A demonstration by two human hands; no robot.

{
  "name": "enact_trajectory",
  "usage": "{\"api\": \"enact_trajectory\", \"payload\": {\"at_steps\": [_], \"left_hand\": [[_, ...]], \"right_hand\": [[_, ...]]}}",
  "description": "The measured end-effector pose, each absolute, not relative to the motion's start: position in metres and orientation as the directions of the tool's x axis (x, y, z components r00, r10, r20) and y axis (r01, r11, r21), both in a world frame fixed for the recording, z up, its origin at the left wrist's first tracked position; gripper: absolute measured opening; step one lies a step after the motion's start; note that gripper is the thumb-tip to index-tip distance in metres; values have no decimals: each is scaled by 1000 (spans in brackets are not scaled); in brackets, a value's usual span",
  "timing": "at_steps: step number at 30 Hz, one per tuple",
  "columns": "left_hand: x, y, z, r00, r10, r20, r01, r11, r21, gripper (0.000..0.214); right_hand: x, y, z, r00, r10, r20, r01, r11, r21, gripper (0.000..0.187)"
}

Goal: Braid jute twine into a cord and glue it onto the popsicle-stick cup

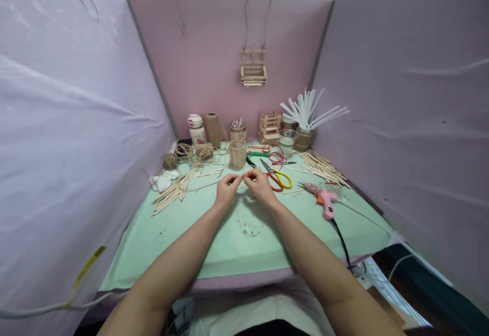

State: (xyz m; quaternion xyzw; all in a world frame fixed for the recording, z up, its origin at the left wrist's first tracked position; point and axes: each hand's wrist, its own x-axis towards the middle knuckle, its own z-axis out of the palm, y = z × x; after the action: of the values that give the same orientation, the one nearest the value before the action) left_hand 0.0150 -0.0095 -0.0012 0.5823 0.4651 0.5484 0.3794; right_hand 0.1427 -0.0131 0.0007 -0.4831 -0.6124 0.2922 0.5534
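Observation:
My left hand (228, 189) and my right hand (260, 185) meet over the middle of the table, fingertips almost touching. Both pinch a thin piece of twine (206, 187), which trails leftward from my left hand across the table. Exactly how it runs between the fingers is too small to make out. Just beyond the hands stands a small cup-shaped holder made of sticks (237, 155). Scissors with red and yellow handles (281, 178) lie beside my right hand, and green-handled pliers (259, 154) lie behind them.
A pink glue gun (326, 198) lies at right, its black cord running over the front edge. Flat wooden sticks (324, 168) lie in piles on both sides. Tangled twine, a jar (196, 129), a clear cup (288, 138) and white glue sticks (305, 109) stand behind. A wooden rack (253, 68) hangs above.

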Motion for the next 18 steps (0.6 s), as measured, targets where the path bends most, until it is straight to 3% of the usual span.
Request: {"api": "enact_trajectory", "payload": {"at_steps": [3, 7, 9, 14, 18], "left_hand": [[15, -6, -2, -13, 994, 106, -50, -106, 993, 17], [13, -4, -2, 201, 974, -106, -253, 156, 955, 22], [13, -4, -2, 204, 975, -90, -240, 139, 961, 25], [13, -6, -4, 36, 992, 118, -5, -117, 993, 28], [12, -7, -4, 38, 979, 202, 50, -204, 978, 25]], "right_hand": [[143, -14, 1, 46, 900, 434, 273, 406, -872, 9], [143, -16, 3, 10, 873, 488, 301, 463, -834, 8], [143, -16, 3, 19, 874, 485, 308, 456, -835, 8], [143, -15, 2, 66, 911, 406, 247, 379, -892, 16], [145, -11, -1, 38, 933, 359, 181, 346, -920, 19]]}}
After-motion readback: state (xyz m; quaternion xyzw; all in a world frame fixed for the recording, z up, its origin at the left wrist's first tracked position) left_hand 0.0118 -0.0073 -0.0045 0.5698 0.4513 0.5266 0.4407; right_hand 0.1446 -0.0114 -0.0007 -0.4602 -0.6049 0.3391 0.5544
